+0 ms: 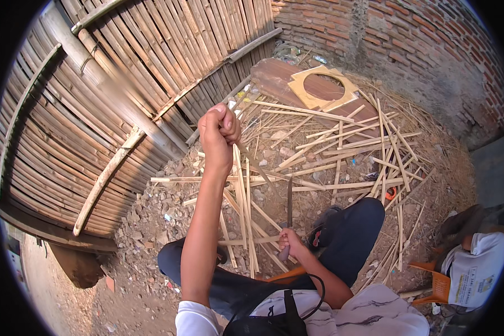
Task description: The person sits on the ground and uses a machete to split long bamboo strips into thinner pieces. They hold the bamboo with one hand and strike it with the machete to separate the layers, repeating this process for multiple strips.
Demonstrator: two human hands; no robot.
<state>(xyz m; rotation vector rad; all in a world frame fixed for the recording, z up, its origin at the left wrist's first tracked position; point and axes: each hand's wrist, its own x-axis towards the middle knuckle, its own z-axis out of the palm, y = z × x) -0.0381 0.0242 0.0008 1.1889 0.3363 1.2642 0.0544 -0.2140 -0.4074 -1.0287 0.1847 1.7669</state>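
My left hand (220,129) clenches a strip (255,163), probably light and springy, best held mid-length; my right hand (290,242) grips the knife (289,204) by its handle (284,256).

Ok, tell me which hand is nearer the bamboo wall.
Left. The left hand, gripping a thin strip, is raised closer to the bamboo wall; the right hand, holding a knife, is lower and farther right, away from it.
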